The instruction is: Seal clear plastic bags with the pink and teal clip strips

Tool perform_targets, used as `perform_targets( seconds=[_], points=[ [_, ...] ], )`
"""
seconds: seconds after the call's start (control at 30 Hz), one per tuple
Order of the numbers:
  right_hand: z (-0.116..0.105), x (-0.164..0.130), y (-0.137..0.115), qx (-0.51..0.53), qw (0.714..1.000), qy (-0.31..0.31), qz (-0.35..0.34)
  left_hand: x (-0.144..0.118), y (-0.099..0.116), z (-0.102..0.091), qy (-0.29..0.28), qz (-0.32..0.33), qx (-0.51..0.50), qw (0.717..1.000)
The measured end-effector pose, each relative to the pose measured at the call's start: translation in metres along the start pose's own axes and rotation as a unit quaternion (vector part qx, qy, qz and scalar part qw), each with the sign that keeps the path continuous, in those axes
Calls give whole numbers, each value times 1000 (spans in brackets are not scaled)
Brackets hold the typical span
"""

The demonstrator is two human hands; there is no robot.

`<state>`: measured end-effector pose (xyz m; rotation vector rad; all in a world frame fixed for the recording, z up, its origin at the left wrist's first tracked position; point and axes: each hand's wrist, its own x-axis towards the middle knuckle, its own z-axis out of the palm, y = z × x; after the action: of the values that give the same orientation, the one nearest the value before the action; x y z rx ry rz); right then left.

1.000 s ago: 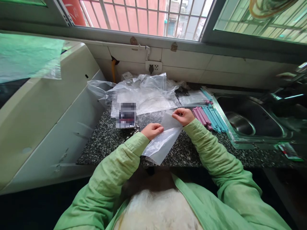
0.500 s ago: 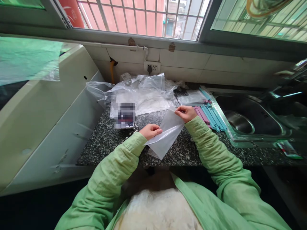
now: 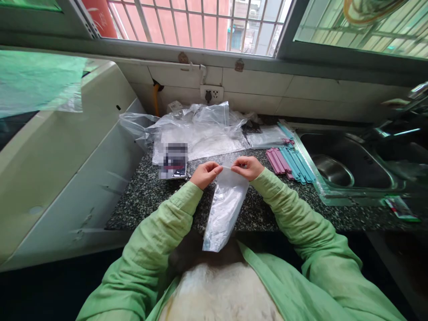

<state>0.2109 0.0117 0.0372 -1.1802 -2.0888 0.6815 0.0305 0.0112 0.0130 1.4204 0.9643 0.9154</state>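
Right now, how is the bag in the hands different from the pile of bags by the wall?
The held bag hangs straight and smooth from the left hand and right hand, which pinch its top edge. The bag pile lies crumpled on the counter, touched by no hand. The held bag is one narrow piece; the pile spreads wider. Both are clear plastic.
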Motion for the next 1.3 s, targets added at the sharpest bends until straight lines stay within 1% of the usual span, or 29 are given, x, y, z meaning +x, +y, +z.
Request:
perform_targets(
  seconds=[0.1,0.27,0.5,0.57,0.67,0.8,0.9,0.97,1.07,1.13,1.23,1.3],
  points=[
    [7,0,-1,-6,1000,-13,-3,1,0,-1,20,22,-5,1000],
    [12,1,1,-9,1000,-26,-9,-1,1,0,37,34,11,999],
    [10,1,2,7,1000,-19,2,-2,-2,0,71,56,37,995],
    [7,0,3,20,999,-10,23,-3,-3,-2,94,61,33,993],
    [2,1,8,65,995,8,76,-4,-4,-5,141,67,18,988],
    [1,3,15,170,974,24,145,-5,-4,-8,200,82,6,976],
    [2,6,15,228,958,40,170,-5,-4,-7,217,94,8,972],
    [2,6,13,248,951,50,177,-5,-3,-6,221,97,10,970],
    [1,7,10,255,950,55,172,-6,-1,-6,215,91,8,972],
    [1,6,10,250,953,56,163,-5,-1,-7,194,79,0,978],
    [3,4,9,234,960,54,143,-3,0,-10,148,56,-16,987],
    [5,2,7,220,966,46,127,-2,1,-11,125,42,-9,991]
  ],
)
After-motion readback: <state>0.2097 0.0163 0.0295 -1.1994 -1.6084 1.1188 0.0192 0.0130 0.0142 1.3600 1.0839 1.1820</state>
